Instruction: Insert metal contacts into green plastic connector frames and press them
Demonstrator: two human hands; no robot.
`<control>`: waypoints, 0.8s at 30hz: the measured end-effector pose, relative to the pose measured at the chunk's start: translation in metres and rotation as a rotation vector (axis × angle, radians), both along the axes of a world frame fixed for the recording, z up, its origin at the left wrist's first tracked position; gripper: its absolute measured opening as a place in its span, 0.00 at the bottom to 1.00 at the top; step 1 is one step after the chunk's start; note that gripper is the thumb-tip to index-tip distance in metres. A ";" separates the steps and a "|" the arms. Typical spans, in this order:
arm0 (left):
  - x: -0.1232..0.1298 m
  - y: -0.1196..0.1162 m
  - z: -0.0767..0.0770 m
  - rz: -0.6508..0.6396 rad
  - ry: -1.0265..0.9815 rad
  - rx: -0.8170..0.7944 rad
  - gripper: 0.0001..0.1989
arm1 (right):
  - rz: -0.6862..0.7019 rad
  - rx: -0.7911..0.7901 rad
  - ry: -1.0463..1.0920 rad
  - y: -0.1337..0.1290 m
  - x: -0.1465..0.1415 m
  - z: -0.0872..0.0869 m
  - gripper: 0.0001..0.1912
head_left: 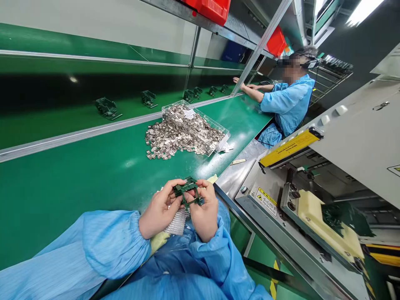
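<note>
Close to my body, above the table's near edge, a dark green plastic frame part [188, 188] with openings is held between both hands. My left hand [163, 205] grips its left side between thumb and fingers. On the other side my right hand [204, 210] pinches the part's right end. Below the hands lies a sheet of small silvery pieces in a grid [176, 223], partly covered by my left hand. Further off, a large heap of small metal clips [168, 135] spills out of a clear plastic box [223, 139] onto the green tabletop.
Several similar dark green parts [106, 108] sit on the conveyor belt [56, 125] beyond the metal rail. At my right stands a machine [265, 202] with a cream fixture [325, 225]. A co-worker [289, 100] in blue sits further along. Red bins [215, 9] rest on the overhead shelf.
</note>
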State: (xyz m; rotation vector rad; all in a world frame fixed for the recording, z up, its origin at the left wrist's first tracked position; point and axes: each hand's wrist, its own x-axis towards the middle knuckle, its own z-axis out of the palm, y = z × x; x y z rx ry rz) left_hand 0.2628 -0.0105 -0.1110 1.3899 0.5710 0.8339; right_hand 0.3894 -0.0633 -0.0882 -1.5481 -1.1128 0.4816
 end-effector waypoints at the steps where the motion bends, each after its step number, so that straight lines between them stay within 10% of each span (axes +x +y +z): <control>1: -0.001 -0.001 0.000 -0.001 0.009 0.011 0.16 | 0.009 -0.006 0.025 0.000 0.000 0.001 0.04; 11: -0.005 0.001 0.011 -0.046 0.001 -0.060 0.17 | 0.189 0.056 0.594 -0.002 0.008 -0.016 0.16; 18: -0.006 -0.003 0.054 -0.252 0.280 -0.032 0.22 | 0.449 0.102 0.046 -0.044 0.052 0.023 0.39; 24: 0.096 0.006 0.099 -0.719 0.342 0.333 0.27 | 0.074 0.255 -0.008 -0.139 0.125 0.043 0.35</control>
